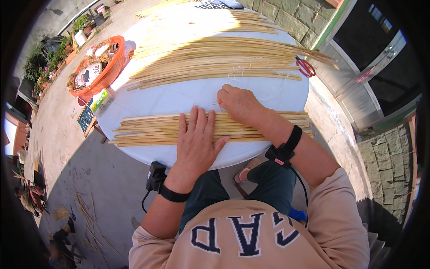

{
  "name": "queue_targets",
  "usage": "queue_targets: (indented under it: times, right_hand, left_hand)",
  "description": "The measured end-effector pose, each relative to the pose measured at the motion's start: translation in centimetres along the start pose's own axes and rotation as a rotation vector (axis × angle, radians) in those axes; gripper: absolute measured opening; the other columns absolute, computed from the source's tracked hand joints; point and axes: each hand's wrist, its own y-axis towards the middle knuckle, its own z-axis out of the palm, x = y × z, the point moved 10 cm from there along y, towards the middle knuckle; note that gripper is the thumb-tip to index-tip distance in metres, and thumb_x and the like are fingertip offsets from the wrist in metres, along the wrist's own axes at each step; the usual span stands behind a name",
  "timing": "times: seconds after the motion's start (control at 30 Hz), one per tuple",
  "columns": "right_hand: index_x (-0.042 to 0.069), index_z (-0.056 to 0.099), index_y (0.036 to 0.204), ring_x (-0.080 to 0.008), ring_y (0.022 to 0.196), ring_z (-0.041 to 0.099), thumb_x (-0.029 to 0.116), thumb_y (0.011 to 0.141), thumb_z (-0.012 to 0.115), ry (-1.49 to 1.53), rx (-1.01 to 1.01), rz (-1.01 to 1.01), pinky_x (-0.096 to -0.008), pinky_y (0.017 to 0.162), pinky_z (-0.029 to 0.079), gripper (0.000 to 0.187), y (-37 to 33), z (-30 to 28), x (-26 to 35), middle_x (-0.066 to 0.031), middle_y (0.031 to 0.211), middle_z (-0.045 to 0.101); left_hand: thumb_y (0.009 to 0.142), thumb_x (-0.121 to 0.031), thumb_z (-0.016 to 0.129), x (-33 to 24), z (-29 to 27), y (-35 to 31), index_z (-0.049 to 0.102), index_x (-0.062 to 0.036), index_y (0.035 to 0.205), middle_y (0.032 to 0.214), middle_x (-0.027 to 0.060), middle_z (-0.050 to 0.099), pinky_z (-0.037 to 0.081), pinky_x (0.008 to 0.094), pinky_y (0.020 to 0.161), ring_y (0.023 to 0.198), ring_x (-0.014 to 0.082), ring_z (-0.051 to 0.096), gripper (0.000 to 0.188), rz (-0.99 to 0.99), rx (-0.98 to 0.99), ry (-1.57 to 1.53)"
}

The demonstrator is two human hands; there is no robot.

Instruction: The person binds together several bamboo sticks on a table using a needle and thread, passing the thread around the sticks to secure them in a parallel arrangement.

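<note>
A row of straight, pale yellow reed stalks lies side by side along the near edge of the white table. My left hand rests flat across them, fingers spread and pointing away from me. Just beyond the row, my right hand is closed in a pinch above the tabletop. Fine white thread loops over the farther stalks and trails down toward this hand. A thin light strand shows by its fingertips, and the rest of the grip is hidden.
A larger bundle of stalks spreads across the middle of the table, with more behind it. Red-handled scissors lie at the right edge. An orange basin and a clear container with a green label stand left.
</note>
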Motion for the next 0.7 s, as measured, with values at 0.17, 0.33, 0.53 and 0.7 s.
queue_targets:
  times: [0.17,0.33,0.53,0.7]
  right_hand:
    - [0.004,0.061,0.092,-0.0128,0.068,0.053,0.009,0.083,0.067,0.406,-0.388,0.172,-0.0278,0.058,0.044,0.012,-2.1,-7.4,-3.0,-0.0029,0.080,0.058]
    - [0.003,0.061,0.096,-0.0040,0.060,0.046,0.010,0.089,0.065,0.809,-0.970,0.367,-0.0182,0.053,0.039,0.010,-11.8,-15.6,-7.2,0.0012,0.079,0.058]
    - [0.002,0.061,0.099,-0.0045,0.063,0.047,0.008,0.090,0.063,0.723,-1.417,0.300,-0.0180,0.053,0.037,0.011,-20.2,-22.5,-7.3,-0.0006,0.078,0.058]
    - [0.001,0.059,0.100,-0.0046,0.064,0.047,0.006,0.091,0.062,0.731,-1.451,0.197,-0.0189,0.052,0.037,0.011,-21.3,-23.9,-6.0,-0.0027,0.083,0.059]
  left_hand:
    - [0.088,-0.049,0.054,0.0,-0.7,0.3,0.038,0.0011,0.139,0.141,0.0251,0.038,0.016,0.0518,0.112,0.135,0.0382,0.032,0.074,-0.008,0.061,0.001]
    - [0.087,-0.041,0.059,0.5,-8.3,-0.4,0.036,-0.0033,0.142,0.144,0.0242,0.034,0.025,0.0464,0.110,0.136,0.0390,0.031,0.070,0.012,0.037,-0.239]
    - [0.086,-0.021,0.064,2.5,-13.0,4.6,0.053,-0.0066,0.128,0.129,0.0174,0.053,0.045,0.0379,0.092,0.111,0.0340,0.055,0.046,0.064,0.231,-0.162]
    - [0.083,-0.013,0.065,3.7,-5.3,12.6,0.068,-0.0035,0.103,0.094,0.0144,0.068,0.050,0.0367,0.077,0.086,0.0304,0.063,0.022,0.104,0.376,-0.162]
